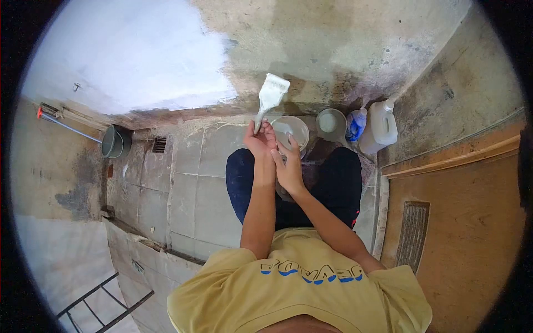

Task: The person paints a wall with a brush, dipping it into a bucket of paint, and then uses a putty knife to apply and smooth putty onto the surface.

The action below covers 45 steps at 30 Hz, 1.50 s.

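Note:
My left hand is wrapped round the handle of a paintbrush, whose wide head is coated white and points up toward the wall. My right hand rests against the heel of my left hand, with thumb and fingers apart and nothing visible in it. Just beyond my hands, a round tub with whitish contents stands on the floor between my knees and the wall. White paint covers the left part of the wall, ending in a ragged edge.
Right of the tub are a smaller pot with pale liquid, a blue bottle and a white jug. A dark bucket and a long pole are at left. A wooden door is at right; a metal ladder is lower left.

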{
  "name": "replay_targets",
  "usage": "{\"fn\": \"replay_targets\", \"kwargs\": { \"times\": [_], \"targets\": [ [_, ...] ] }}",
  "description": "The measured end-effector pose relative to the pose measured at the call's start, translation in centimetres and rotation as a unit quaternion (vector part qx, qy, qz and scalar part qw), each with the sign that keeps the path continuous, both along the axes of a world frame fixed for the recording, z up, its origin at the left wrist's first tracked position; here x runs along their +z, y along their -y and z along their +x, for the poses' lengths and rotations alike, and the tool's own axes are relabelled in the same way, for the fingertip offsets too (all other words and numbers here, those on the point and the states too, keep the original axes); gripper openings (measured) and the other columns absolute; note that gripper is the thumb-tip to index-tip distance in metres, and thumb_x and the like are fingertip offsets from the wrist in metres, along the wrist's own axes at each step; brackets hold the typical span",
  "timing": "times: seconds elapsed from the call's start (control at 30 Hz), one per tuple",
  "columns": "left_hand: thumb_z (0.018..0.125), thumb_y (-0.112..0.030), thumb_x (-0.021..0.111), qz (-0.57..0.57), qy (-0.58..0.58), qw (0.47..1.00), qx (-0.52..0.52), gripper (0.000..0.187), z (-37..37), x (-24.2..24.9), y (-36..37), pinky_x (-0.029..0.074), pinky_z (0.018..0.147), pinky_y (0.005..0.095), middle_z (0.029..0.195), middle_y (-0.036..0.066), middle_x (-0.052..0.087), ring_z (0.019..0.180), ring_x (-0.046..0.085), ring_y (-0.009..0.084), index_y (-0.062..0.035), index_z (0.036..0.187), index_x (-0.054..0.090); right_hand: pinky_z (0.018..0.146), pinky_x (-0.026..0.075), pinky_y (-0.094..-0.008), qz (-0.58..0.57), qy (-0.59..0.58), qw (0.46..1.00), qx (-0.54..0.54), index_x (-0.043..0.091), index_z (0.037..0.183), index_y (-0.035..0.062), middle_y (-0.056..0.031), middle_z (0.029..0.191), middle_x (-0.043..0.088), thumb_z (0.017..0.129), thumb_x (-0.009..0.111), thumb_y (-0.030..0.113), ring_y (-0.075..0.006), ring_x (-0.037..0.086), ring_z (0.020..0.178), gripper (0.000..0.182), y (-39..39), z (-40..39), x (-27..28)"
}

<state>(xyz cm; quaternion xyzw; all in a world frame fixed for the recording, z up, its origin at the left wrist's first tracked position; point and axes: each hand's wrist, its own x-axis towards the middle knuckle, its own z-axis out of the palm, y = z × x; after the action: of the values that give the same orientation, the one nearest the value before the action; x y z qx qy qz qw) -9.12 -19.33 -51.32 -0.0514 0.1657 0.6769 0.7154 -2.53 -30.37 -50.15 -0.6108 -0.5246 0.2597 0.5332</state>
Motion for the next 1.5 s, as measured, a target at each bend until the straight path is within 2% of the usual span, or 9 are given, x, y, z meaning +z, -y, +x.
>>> {"fn": "replay_targets", "kwargs": {
  "times": [0.47, 0.6, 0.73, 0.9, 1.03, 1.1, 1.2, 1.27, 1.5],
  "targets": [
    [0.093, -0.020, 0.054, -0.023, -0.122, 0.992, -0.018, 0.024, 0.2, -0.5, 0.9, 0.049, 0.057, 0.0260, 0.074, 0.013, 0.063, 0.061, 0.058, 0.0180, 0.0025, 0.087, 0.059, 0.102, 0.038, -0.0401, 0.018, 0.011, 0.999, -0.039, 0.070, 0.094, -0.0004, -0.0218, 0.137, 0.045, 0.083, 0.071, 0.016, -0.0356, 0.045, 0.126, 0.020, 1.6, 2.6, -0.1],
    [0.094, -0.019, 0.053, -0.011, -0.211, 0.977, -0.007, 0.023, -0.6, 1.0, 1.3, 0.045, 0.058, 0.0284, 0.075, 0.013, 0.063, 0.060, 0.055, 0.0175, 0.0026, 0.090, 0.059, 0.097, 0.044, -0.0371, -0.003, -0.061, 0.991, -0.120, 0.072, 0.093, 0.0003, -0.0173, 0.119, 0.063, 0.081, 0.071, 0.014, -0.0307, 0.059, 0.112, 0.018, 4.1, 8.9, -1.2],
    [0.089, -0.013, 0.058, 0.037, -0.304, 0.951, 0.031, 0.016, -2.8, 2.0, -0.7, 0.046, 0.054, 0.0294, 0.073, 0.015, 0.064, 0.059, 0.058, 0.0189, 0.0033, 0.088, 0.059, 0.100, 0.041, -0.0373, 0.053, -0.028, 0.965, -0.255, 0.074, 0.091, 0.0021, -0.0182, 0.120, 0.063, 0.079, 0.071, 0.005, -0.0303, 0.058, 0.114, 0.013, 8.6, 20.7, -0.4],
    [0.089, -0.011, 0.060, 0.122, -0.333, 0.933, 0.065, 0.016, -3.6, 10.9, -3.0, 0.046, 0.056, 0.0291, 0.072, 0.016, 0.063, 0.059, 0.058, 0.0195, 0.0050, 0.089, 0.058, 0.103, 0.039, -0.0376, 0.220, 0.101, 0.898, -0.368, 0.074, 0.086, 0.0020, -0.0131, 0.127, 0.059, 0.079, 0.065, -0.007, -0.0254, 0.052, 0.120, 0.014, 13.4, 31.0, 11.6],
    [0.090, -0.010, 0.061, 0.214, -0.342, 0.910, 0.099, 0.016, -3.7, 19.5, -5.8, 0.045, 0.060, 0.0286, 0.070, 0.014, 0.061, 0.059, 0.056, 0.0185, 0.0059, 0.087, 0.058, 0.104, 0.040, -0.0385, 0.298, 0.447, 0.736, -0.413, 0.067, 0.083, 0.0019, -0.0053, 0.133, 0.055, 0.083, 0.071, 0.008, -0.0268, 0.042, 0.131, 0.007, 14.4, 34.7, 21.9],
    [0.089, -0.010, 0.061, 0.279, -0.349, 0.884, 0.137, 0.017, -3.6, 24.4, -6.5, 0.045, 0.061, 0.0292, 0.069, 0.012, 0.059, 0.059, 0.054, 0.0173, 0.0070, 0.087, 0.059, 0.106, 0.039, -0.0419, 0.305, 0.493, 0.707, -0.406, 0.066, 0.084, 0.0038, -0.0058, 0.134, 0.054, 0.082, 0.072, 0.010, -0.0287, 0.042, 0.131, 0.009, 13.2, 36.1, 24.6],
    [0.089, -0.008, 0.061, 0.361, -0.354, 0.836, 0.212, 0.017, -3.6, 31.7, -7.2, 0.045, 0.063, 0.0300, 0.071, 0.011, 0.058, 0.061, 0.053, 0.0159, 0.0091, 0.087, 0.059, 0.109, 0.033, -0.0468, 0.277, 0.554, 0.680, -0.391, 0.065, 0.088, 0.0084, -0.0041, 0.139, 0.049, 0.082, 0.072, 0.014, -0.0292, 0.041, 0.132, 0.011, 11.7, 38.2, 25.8],
    [0.088, -0.007, 0.061, 0.408, -0.367, 0.792, 0.268, 0.017, -4.0, 35.8, -8.0, 0.045, 0.061, 0.0303, 0.073, 0.011, 0.060, 0.061, 0.054, 0.0160, 0.0098, 0.086, 0.059, 0.111, 0.029, -0.0493, 0.210, 0.628, 0.609, -0.437, 0.066, 0.090, 0.0112, -0.0010, 0.139, 0.051, 0.084, 0.069, 0.014, -0.0258, 0.043, 0.132, 0.008, 10.4, 40.6, 24.5],
    [0.087, -0.011, 0.063, 0.438, -0.425, 0.675, 0.415, 0.021, -5.2, 48.0, -9.9, 0.051, 0.057, 0.0302, 0.071, 0.012, 0.063, 0.061, 0.060, 0.0167, 0.0098, 0.085, 0.063, 0.113, 0.025, -0.0515, 0.240, 0.627, 0.592, -0.447, 0.069, 0.092, 0.0136, 0.0007, 0.136, 0.054, 0.084, 0.065, 0.010, -0.0234, 0.046, 0.130, 0.009, 9.8, 42.2, 22.9]
  ]
}}
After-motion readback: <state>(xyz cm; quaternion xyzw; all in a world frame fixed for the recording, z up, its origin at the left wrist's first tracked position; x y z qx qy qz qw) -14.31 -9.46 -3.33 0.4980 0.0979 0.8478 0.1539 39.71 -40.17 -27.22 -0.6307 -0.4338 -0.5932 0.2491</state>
